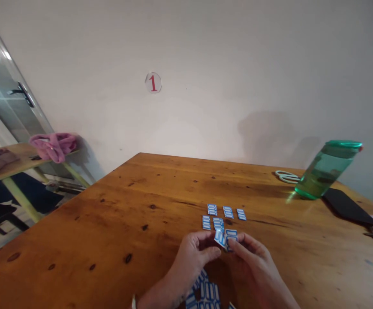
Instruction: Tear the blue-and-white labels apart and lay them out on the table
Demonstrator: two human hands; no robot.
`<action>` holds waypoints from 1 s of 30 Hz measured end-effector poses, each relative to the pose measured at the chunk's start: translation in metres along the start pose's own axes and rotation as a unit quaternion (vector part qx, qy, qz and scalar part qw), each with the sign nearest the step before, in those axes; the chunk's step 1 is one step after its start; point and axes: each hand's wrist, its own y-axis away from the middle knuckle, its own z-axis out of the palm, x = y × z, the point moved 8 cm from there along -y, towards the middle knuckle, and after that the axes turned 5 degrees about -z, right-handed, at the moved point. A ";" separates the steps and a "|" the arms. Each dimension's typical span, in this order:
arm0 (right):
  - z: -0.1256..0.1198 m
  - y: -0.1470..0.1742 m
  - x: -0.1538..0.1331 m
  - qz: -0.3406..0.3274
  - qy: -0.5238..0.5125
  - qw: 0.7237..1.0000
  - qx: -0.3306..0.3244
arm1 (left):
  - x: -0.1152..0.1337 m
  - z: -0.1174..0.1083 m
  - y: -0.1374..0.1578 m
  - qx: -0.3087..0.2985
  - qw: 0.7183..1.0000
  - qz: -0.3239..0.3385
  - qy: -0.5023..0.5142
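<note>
Both hands are close together over the near part of the wooden table (pixel 160 214). My right hand (pixel 254 255) pinches a small white label sheet with blue frames (pixel 232 234) between thumb and fingers. My left hand (pixel 194 253) has its curled fingers at another blue-and-white label sheet (pixel 219 237), tilted and touching or overlapping the first. Just beyond the hands, several similar sheets (pixel 212 209) lie flat in two loose rows. A pile of more label sheets (pixel 209 292) sits below, partly hidden by my left wrist.
A green bottle (pixel 328 171) stands at the right, beside a coiled white cable (pixel 286 177) and a flat black object (pixel 349 207). Off to the left, a second table (pixel 11 165) bears a pink cloth (pixel 54 146). A wall rises behind the wooden table.
</note>
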 end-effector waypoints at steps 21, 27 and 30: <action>0.003 0.002 0.000 -0.028 0.053 0.998 -0.011 | -0.025 -0.014 -0.002 0.072 0.991 -0.110 -0.036; 0.015 0.009 0.011 0.020 -0.002 0.999 -0.042 | -0.021 -0.021 -0.001 0.129 0.989 -0.074 0.002; 0.023 0.012 0.014 0.037 -0.021 0.997 -0.067 | -0.019 -0.020 0.000 0.124 0.986 -0.069 0.091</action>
